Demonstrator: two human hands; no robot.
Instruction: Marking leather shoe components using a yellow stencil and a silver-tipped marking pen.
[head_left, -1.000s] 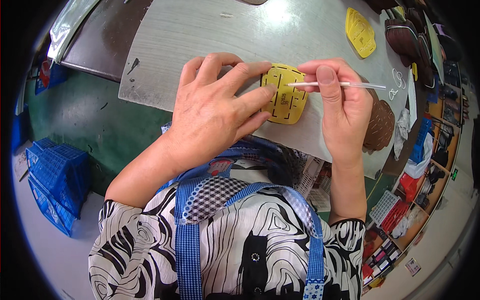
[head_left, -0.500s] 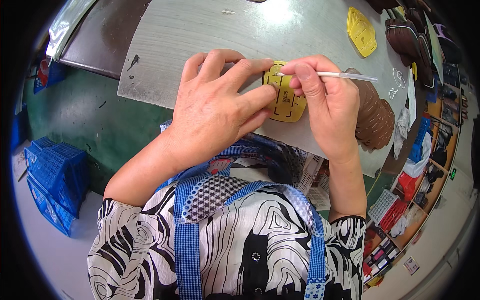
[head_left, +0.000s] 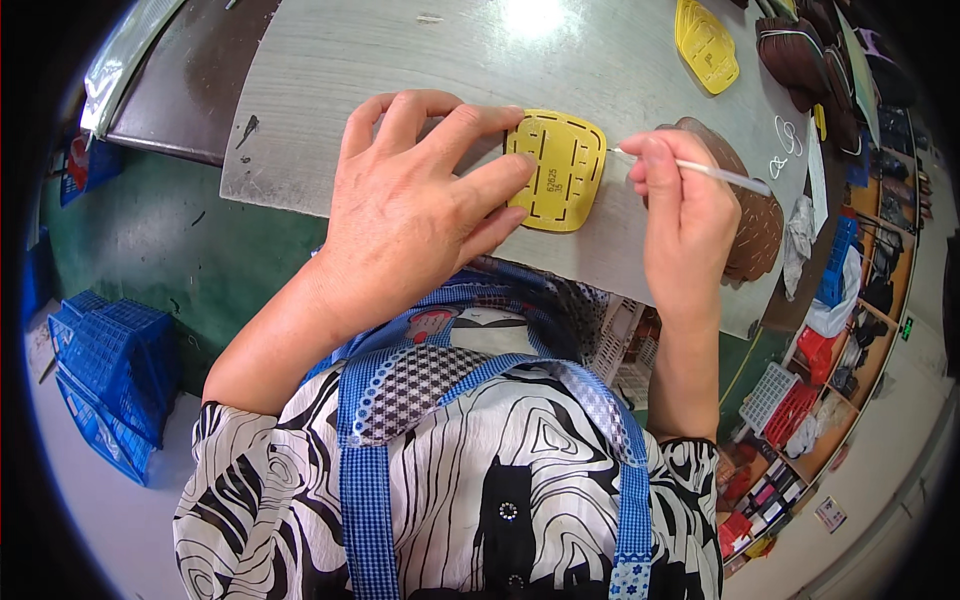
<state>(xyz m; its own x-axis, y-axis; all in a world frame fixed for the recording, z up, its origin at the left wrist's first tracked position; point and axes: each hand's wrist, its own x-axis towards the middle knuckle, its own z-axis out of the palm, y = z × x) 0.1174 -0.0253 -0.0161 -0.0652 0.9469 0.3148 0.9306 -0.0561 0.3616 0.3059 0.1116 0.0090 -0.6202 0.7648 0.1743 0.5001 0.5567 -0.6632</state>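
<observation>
A yellow template [head_left: 572, 172] with rounded corners and slots cut through it lies on the grey tabletop board. A thin dark rim along its left side hints at a piece underneath. My left hand [head_left: 400, 190] has its fingers spread, fingertips pressing on the template's left edge. Just right of the template, my right hand [head_left: 690, 205] pinches a slim white marking pen [head_left: 722, 177]. The pen's tip points left, close to the template's right edge. Partly behind the right hand is a fanned stack of brown cut pieces [head_left: 755, 225].
More yellow templates [head_left: 708, 50] are stacked at the far right, near bundled dark brown pieces [head_left: 795, 58]. White string loops [head_left: 785, 145] and a crumpled cloth [head_left: 799, 245] lie at the right edge. Blue crates [head_left: 115, 370] stand on the floor at left; shelves [head_left: 800, 440] run along the right.
My right hand and the pen have moved right, off the template's top part to beside its right edge. My left hand still presses the template, which is now less covered.
</observation>
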